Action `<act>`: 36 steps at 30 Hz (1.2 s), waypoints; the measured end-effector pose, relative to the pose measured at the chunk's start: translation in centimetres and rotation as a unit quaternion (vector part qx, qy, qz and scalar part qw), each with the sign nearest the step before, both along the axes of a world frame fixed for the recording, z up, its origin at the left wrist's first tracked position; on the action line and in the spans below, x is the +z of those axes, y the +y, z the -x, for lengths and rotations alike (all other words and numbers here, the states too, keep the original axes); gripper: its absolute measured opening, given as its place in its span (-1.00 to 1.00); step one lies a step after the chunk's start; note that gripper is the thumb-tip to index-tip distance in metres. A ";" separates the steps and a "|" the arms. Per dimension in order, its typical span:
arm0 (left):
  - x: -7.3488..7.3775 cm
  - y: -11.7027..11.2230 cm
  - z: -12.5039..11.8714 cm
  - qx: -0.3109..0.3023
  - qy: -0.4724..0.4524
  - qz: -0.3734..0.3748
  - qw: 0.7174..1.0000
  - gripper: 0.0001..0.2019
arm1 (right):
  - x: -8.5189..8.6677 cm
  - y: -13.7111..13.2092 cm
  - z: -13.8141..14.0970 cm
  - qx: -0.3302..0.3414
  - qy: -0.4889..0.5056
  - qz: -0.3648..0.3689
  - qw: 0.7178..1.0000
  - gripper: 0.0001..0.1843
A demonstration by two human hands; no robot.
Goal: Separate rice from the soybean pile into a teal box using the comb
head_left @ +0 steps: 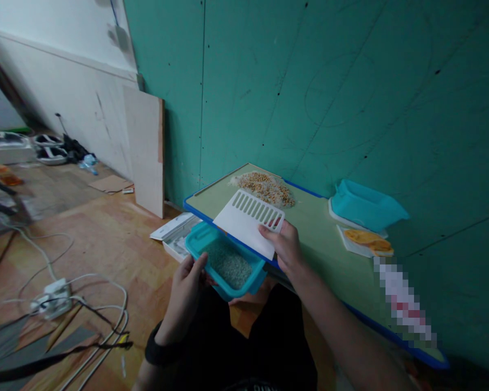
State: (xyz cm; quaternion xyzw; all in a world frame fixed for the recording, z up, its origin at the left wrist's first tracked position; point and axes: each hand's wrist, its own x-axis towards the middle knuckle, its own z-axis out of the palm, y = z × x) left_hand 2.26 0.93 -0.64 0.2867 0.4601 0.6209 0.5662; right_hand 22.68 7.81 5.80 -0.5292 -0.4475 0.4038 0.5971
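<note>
My left hand (190, 277) grips the near left rim of a teal plastic tub (225, 293), which is held at the table's front edge. Pale grey granules (233, 267) lie in the tub. My right hand (287, 244) is closed on a white flat plate with a row of slots (244, 225), thumb on top. The plate's solid part rests at or just over the blue table edge, above the tub. Behind it, a pile of tan pellets mixed with pale grains (264, 187) is spread on the green tabletop (212, 194).
Toward the right of the table are a second teal container (367, 206), a folded yellow cloth (369, 240) on a white piece, and a blurred-out packet (403, 304). A green wall (244, 98) backs the table. An opened white box (175, 233), a power strip (55, 298) and cables lie on the floor.
</note>
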 end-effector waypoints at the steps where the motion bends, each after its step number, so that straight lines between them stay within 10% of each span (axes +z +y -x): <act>1: -0.1 0.0 0.0 0.000 -0.003 0.003 1.000 -0.57 | 0.0 -0.1 0.0 -0.007 0.002 -0.003 1.000 -0.61; 31: -1.3 0.3 -0.4 0.003 -0.037 -0.001 0.999 -0.58 | 0.0 -0.7 -0.8 -0.001 -0.027 -0.032 0.999 -0.62; 36: -1.5 -0.3 -0.4 0.002 -0.019 0.007 1.000 -0.59 | 0.9 -2.1 -4.6 -0.016 0.012 -0.042 0.999 -0.51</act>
